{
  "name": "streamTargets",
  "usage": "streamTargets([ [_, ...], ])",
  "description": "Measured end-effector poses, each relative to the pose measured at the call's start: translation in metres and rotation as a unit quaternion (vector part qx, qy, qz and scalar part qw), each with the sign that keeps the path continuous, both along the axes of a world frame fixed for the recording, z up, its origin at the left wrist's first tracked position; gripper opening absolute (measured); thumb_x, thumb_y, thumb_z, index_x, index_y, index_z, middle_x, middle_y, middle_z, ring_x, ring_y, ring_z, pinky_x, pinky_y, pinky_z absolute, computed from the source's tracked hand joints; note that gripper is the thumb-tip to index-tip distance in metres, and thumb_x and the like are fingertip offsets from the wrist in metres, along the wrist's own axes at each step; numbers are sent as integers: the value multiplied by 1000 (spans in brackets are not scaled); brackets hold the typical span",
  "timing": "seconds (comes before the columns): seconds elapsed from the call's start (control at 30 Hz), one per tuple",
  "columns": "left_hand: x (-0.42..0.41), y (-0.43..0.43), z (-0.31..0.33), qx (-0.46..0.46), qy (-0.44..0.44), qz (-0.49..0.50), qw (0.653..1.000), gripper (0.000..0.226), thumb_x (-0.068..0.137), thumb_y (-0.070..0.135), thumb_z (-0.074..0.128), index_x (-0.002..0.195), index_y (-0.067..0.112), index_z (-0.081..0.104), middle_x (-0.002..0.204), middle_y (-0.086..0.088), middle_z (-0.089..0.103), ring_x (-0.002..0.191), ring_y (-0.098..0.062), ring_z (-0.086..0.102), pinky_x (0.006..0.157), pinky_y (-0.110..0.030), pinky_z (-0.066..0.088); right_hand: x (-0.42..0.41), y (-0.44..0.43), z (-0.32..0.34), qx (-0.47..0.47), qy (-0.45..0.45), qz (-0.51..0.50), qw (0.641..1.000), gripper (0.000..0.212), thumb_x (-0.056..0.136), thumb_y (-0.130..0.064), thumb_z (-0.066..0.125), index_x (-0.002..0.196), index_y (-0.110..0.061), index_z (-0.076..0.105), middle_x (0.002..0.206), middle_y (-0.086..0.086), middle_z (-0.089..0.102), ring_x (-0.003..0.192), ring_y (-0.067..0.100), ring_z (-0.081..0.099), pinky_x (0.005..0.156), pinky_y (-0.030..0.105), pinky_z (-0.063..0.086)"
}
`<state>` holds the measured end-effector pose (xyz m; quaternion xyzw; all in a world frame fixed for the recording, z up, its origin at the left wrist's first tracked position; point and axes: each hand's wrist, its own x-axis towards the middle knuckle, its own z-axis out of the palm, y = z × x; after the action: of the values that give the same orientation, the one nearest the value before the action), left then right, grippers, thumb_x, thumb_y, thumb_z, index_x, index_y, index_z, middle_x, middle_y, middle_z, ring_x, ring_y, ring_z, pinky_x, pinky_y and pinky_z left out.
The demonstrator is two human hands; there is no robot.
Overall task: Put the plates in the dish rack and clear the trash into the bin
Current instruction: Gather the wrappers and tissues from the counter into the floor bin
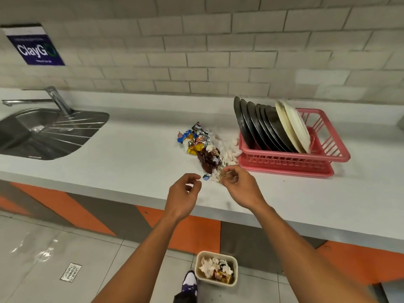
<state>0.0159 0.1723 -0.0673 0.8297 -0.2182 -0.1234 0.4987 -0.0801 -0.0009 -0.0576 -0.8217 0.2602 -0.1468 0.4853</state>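
Most trash (205, 147) lies just beyond the right hand's (242, 185) fingers (232, 169).

Pale brick-tile wall (218, 51), white counter (131, 154), steel sink (43, 136), grey tiled floor (43, 248).

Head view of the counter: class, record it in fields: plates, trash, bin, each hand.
plates: plates upright in pink dish rack
trash: trash pile of wrappers and tissue on counter, beside rack
bin: bin on floor, partly filled
left: left hand loosely curled, empty
right: right hand curled at pile's near edge; grip unclear
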Motion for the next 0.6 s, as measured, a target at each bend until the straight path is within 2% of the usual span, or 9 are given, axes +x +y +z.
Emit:
streamTargets([
  [0.13, 50, -15, -11, 40, 35, -37, 998, 33, 96, 37, 63, 127, 31, 56, 113, 8, 64, 85, -4, 65, 61, -13, 48, 45, -16, -12, -27, 30, -27, 999, 37, 89, -26, 73, 125, -24, 62, 117, 2, 62, 105, 19, 61, 93, 36, 52],
  [0.23, 82, -33, -28, 84, 58, -52, 993, 55, 88, 47, 70, 135, 31, 46, 122, 4, 59, 87, -10, 68, 79, -30, 55, 80, -26, -15, -36, 46, -42, 997, 40, 89, -27, 72, 127, -26, 61, 122, 2, 60, 109, 20, 61, 92, 34, 51],
  [0.3, 100, -48, -43, 108, 78, -56, 990, 71, 82, 55, 73, 140, 30, 40, 129, 3, 56, 99, -16, 67, 93, -39, 53, 107, -36, -13, -49, 50, -47, 996, 38, 91, -28, 71, 128, -27, 60, 123, 1, 60, 109, 20, 61, 92, 35, 51],
  [0.37, 113, -62, -54, 116, 102, -51, 987, 83, 78, 59, 74, 143, 24, 38, 135, -1, 54, 116, -21, 60, 99, -38, 49, 131, -46, -10, -61, 54, -49, 995, 38, 93, -30, 70, 129, -27, 59, 126, 1, 60, 110, 19, 60, 94, 37, 51],
  [0.43, 128, -74, -64, 114, 137, -44, 983, 92, 76, 63, 75, 146, 18, 36, 140, -5, 53, 124, -23, 56, 101, -36, 47, 154, -58, -11, -70, 70, -47, 994, 40, 94, -33, 68, 132, -27, 58, 130, 1, 60, 109, 18, 61, 96, 39, 51],
  [0.53, 144, -90, -68, 118, 177, -46, 976, 105, 68, 71, 76, 147, 16, 33, 139, -6, 55, 122, -23, 58, 98, -37, 49, 180, -72, -15, -78, 138, -22, 987, 43, 94, -37, 65, 135, -28, 54, 136, 6, 59, 110, 24, 62, 95, 37, 50],
  [0.6, 151, -99, -66, 126, 181, -46, 974, 101, 67, 71, 77, 142, 17, 35, 130, -2, 58, 114, -21, 61, 88, -32, 47, 194, -77, -21, -90, 194, 0, 977, 46, 94, -38, 65, 137, -28, 53, 139, 8, 58, 117, 27, 60, 94, 34, 46],
])
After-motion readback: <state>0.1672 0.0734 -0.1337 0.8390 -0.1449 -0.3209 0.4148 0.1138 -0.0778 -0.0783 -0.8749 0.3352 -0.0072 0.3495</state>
